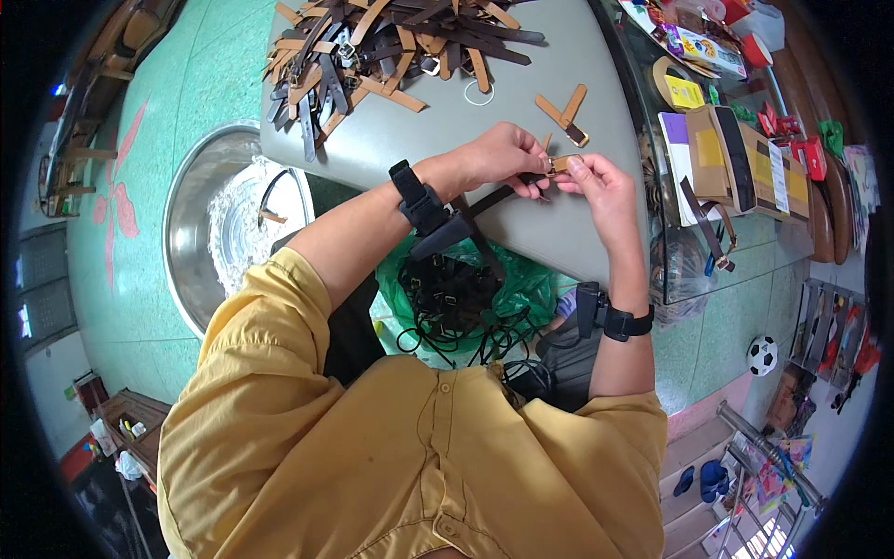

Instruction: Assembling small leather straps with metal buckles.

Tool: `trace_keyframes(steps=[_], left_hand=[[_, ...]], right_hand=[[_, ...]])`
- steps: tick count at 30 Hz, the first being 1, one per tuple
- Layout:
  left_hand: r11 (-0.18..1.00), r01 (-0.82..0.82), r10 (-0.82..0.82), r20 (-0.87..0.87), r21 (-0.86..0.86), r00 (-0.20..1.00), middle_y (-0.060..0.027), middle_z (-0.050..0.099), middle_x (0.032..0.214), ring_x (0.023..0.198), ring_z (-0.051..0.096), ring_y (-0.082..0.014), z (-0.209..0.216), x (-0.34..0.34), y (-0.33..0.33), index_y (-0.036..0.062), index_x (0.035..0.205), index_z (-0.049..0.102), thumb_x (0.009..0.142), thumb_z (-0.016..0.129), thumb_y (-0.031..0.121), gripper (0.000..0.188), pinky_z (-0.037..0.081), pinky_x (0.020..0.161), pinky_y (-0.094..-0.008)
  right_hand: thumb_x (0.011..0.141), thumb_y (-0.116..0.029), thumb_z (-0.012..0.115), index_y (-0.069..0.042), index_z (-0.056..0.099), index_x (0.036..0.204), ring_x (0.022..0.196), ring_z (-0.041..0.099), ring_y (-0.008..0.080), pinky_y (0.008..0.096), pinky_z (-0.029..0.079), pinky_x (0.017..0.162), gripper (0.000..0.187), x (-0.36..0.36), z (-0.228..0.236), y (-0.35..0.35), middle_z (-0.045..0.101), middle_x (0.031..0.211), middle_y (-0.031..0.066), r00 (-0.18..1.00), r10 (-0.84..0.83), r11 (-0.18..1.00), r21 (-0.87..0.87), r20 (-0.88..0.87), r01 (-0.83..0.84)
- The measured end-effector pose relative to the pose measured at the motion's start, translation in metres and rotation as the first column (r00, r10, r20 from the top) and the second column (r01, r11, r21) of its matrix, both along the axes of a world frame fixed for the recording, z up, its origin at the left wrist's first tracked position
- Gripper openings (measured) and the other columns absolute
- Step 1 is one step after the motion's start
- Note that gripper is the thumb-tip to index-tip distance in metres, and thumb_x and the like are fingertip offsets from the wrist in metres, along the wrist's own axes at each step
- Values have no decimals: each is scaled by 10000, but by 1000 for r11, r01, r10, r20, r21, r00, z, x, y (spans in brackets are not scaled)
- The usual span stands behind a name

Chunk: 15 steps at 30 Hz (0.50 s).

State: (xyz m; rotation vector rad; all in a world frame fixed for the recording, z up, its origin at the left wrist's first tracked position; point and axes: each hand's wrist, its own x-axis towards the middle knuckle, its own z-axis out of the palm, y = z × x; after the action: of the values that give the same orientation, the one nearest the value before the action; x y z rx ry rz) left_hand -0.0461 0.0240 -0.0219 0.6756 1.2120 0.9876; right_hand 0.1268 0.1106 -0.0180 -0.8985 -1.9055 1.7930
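Flat tan leather-like strap: probably light, bendable; hold by edges
Left hand: pinched on strap
Right hand: pinched likewise

- Angles the bare left forearm inward from a mustard-yellow cloth sleeve.
- Pinches with curled, bare left hand.
- Pinches likewise with bare right hand, just beside the left.

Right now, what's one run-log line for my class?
left hand: pinching dark strap | right hand: pinching tan strap end | table: strap pile, white ring
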Motion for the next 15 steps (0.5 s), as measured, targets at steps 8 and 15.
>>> trace_keyframes(steps=[8, 15], left_hand=[[955, 278, -244, -266, 102, 933, -18, 620, 771, 657, 568, -83, 6, -7, 4, 18, 937, 596, 885, 553, 141, 140, 430, 552, -210], [788, -6, 494, -627, 615, 602, -74, 606, 758, 707, 586, -141, -1, 8, 8, -2, 925, 571, 787, 616, 148, 209, 476, 660, -291]], right_hand=[[861, -35, 559, 25, 543, 895, 729, 598, 119, 231, 499, 652, 71, 4, 2, -2, 603, 850, 81, 986, 151, 981, -109, -69, -158], [819, -30, 610, -44, 452, 858, 672, 609, 133, 223, 476, 585, 163, 2, 0, 1, 623, 823, 112, 1000, 24, 992, -125, -4, -25]])
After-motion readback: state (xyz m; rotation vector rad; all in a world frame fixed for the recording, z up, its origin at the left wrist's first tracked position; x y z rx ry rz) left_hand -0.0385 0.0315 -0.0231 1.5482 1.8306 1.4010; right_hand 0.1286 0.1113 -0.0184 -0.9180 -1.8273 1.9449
